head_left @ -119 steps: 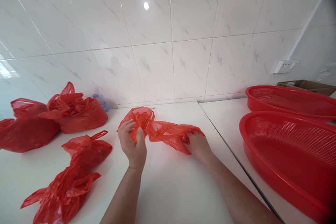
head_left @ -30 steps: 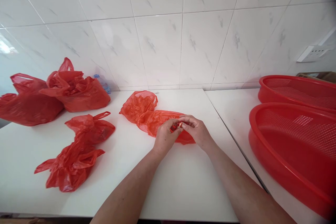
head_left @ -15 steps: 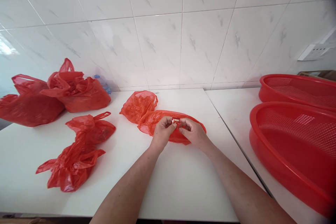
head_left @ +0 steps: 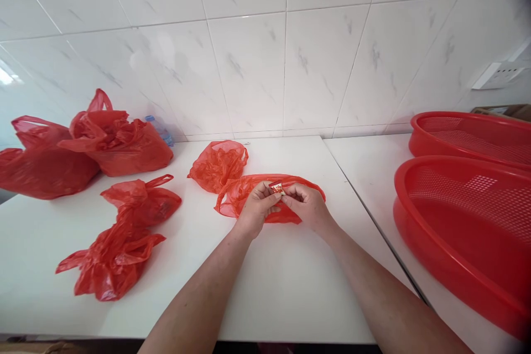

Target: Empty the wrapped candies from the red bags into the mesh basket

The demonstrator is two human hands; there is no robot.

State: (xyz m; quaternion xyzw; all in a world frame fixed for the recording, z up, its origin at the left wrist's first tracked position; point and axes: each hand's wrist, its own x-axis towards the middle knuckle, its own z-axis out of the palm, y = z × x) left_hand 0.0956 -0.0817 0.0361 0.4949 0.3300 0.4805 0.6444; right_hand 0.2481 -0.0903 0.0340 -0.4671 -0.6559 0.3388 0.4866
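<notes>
Between my two hands is a small red-and-white printed packet (head_left: 276,188), perhaps a wrapped sweet; its exact contents are hidden. My left hand (head_left: 258,207) pinches its left side between thumb and fingers. My right hand (head_left: 306,203) pinches the right end, fingertips close to the left thumb. Both hands are over a flattened red plastic bag (head_left: 236,193) lying on the white table (head_left: 290,287). Behind it, to the left, a crumpled red plastic bag (head_left: 218,165) touches it.
Two smaller knotted red bags (head_left: 112,265) lie at left. Behind them stand two full red carrier bags (head_left: 124,149) and a plastic bottle (head_left: 161,130) by the tiled wall (head_left: 249,77). Two red perforated baskets (head_left: 409,199) stand on the right table, beyond a seam.
The packet has been tilted, and more of its printed face shows. My hands have shifted only slightly around it. The camera view has moved a little.
</notes>
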